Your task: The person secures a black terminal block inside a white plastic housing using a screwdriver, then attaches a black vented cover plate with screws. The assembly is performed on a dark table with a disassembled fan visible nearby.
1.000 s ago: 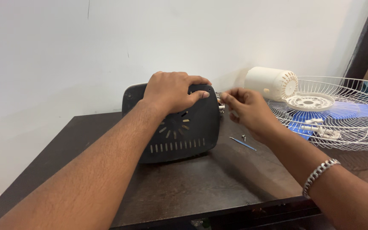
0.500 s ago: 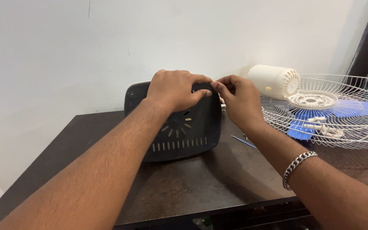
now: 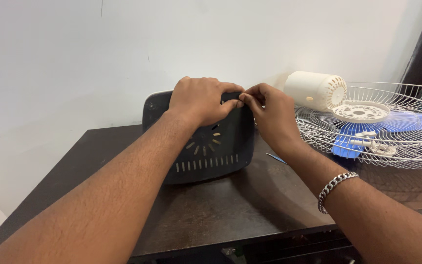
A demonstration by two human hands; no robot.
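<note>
Both hands meet at the top edge of a dark vented panel propped upright on the surface.

The left hand [image 3: 202, 100] curls over the dark panel [image 3: 206, 146] — clamped on its top edge, apparently to steady it — while the right hand [image 3: 269, 115], fingertips pinched together beside that grip, works something too small to make out. Right of the grip lie a white fan grille [image 3: 396, 142] and cream motor housing [image 3: 316, 90] on the dark surface [image 3: 230, 210].

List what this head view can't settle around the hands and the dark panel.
- Whatever is pinched at the dark panel top edge: hidden by left hand and right hand.
- Panel's far face: turned away.
- Wire fan guard: cut by right edge.
- Small blue item by the wrist: too small.
</note>
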